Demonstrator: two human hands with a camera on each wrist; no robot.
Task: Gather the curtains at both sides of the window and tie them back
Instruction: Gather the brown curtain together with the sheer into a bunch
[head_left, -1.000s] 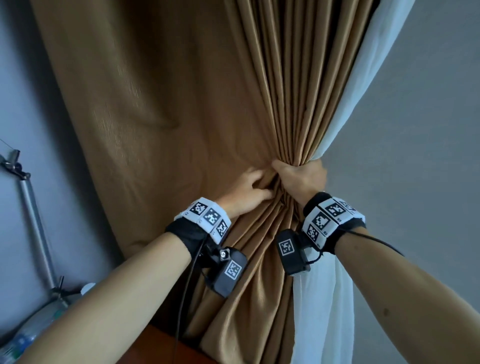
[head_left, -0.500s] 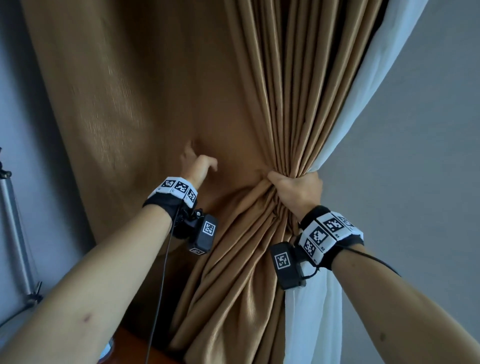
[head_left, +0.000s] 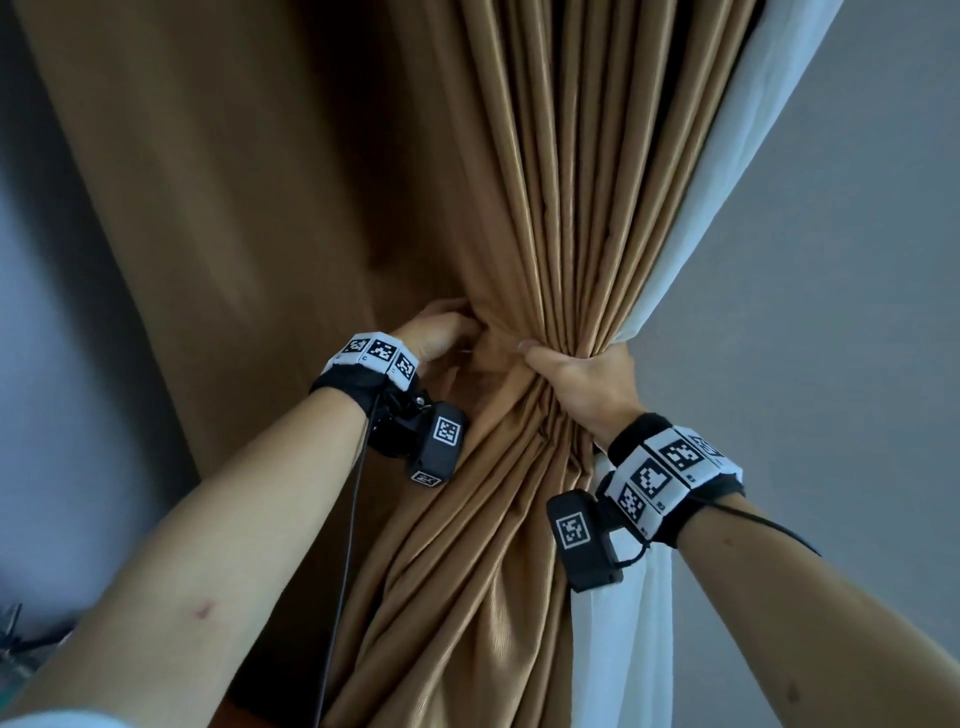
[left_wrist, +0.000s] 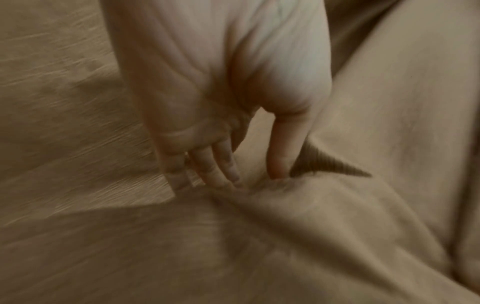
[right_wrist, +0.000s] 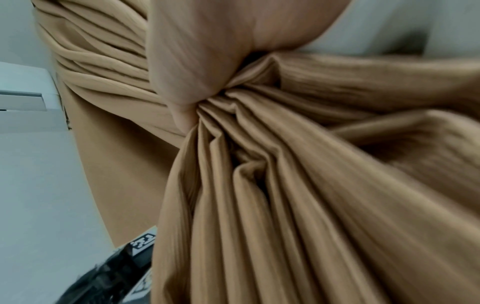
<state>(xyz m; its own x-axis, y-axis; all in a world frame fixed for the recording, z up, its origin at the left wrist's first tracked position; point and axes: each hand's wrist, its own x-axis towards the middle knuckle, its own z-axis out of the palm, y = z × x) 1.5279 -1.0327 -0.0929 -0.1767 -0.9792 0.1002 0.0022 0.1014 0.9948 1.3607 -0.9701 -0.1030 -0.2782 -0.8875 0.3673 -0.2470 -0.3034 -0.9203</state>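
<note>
A brown curtain (head_left: 545, 208) hangs in front of me, drawn into a tight waist of pleats. My right hand (head_left: 576, 374) grips that bunched waist (right_wrist: 233, 107), thumb on the front side; its fingers are hidden behind the cloth. In the right wrist view the right hand (right_wrist: 192, 86) clamps the pleats. Just left of it, my left hand (head_left: 447, 332) pinches a loose fold of the same curtain. In the blurred left wrist view the left hand (left_wrist: 255, 179) has a ridge of cloth between thumb and fingers (left_wrist: 215, 170). A white sheer curtain (head_left: 727, 182) runs along the right edge, behind my right wrist.
Grey wall (head_left: 831, 338) lies to the right and another stretch of wall (head_left: 62, 364) to the left. A black cable (head_left: 343, 571) hangs from my left wrist. Dim clutter (head_left: 15, 639) sits at the lower left. A white fixture (right_wrist: 23, 102) shows in the right wrist view.
My left hand let go beside the right, reached out left onto the flat cloth, and has come back right with a fold. The right hand has kept its grip on the bunch.
</note>
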